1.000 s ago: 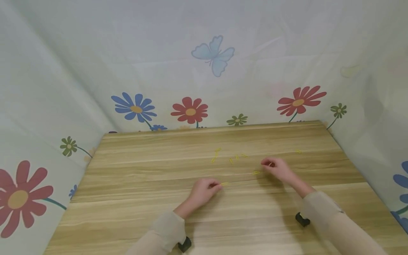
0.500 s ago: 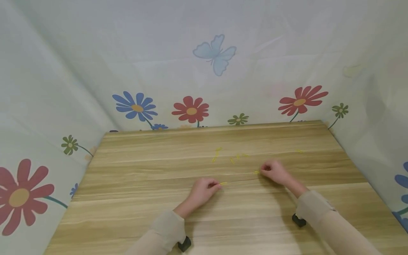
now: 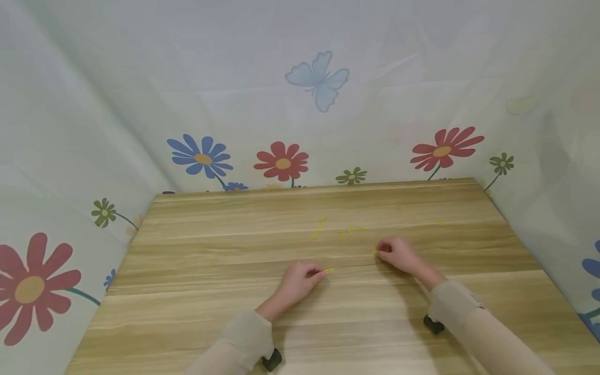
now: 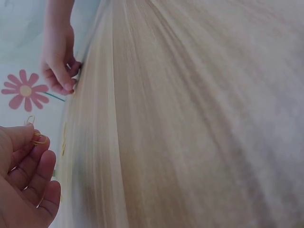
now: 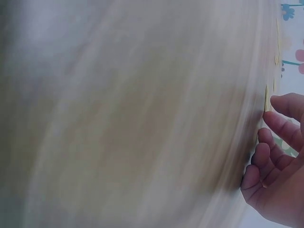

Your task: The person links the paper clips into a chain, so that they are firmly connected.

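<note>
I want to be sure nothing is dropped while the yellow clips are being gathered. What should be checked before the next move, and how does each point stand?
1. Left hand holds yellow clips: ok, they sit pinched at its fingertips in the left wrist view.
2. Right hand is at the next clip: ok, fingertips right beside it.
3. Right hand has that clip gripped: cannot tell, fingers curl over it.
4. Loose clips within reach on the table: ok, just beyond both hands.
5. Far clip spotted: ok, lies alone toward the right edge.
</note>
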Motion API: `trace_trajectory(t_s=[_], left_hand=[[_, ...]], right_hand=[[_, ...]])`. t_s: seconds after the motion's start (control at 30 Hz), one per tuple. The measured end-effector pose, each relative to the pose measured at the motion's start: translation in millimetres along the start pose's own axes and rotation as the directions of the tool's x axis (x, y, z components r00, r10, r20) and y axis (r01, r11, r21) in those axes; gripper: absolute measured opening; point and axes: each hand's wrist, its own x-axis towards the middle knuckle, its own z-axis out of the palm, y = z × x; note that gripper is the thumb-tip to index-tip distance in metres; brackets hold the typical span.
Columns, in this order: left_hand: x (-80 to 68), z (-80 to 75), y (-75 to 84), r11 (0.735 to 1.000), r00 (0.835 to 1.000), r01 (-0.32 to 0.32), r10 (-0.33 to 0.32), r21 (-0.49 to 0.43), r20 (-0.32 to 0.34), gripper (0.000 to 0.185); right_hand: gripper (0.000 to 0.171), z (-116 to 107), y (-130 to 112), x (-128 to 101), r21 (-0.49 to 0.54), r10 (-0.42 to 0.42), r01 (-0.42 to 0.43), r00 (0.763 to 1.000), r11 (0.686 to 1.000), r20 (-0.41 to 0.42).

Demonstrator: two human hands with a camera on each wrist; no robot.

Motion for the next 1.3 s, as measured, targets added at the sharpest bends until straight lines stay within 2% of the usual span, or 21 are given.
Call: trace_trajectory(t_s=[0.4,0.63,0.9,1.3], left_hand=[[-1.0,-0.3,1.3,0.999,1.000,0.024,-0.024,-0.022,0.014,0.015],[-1.2,-0.7,1.5,0.999,0.999,0.030,-0.029,-0.033,0.017,0.015],[-1.8,-1.3,1.8,0.999,1.000,0.022,-0.021,-0.033,0.012,0.016],[-1.0,0.2,2.3,0.999,1.000,0.018,-0.017,-0.034,0.007,0.015]], right_hand=[[0.013,7,-11,6,-0.061,-0.010,0.009,1.000,0.998,-0.010],[0.014,11,-11,6,-0.076,-0.049,0.048,0.999,0.996,-0.010],[0.008,9,-14,2,-0.064,0.006,-0.008,1.000,0.998,-0.030],[0.007,6,-15,0,-0.068,0.018,-0.019,1.000,0.998,-0.011]])
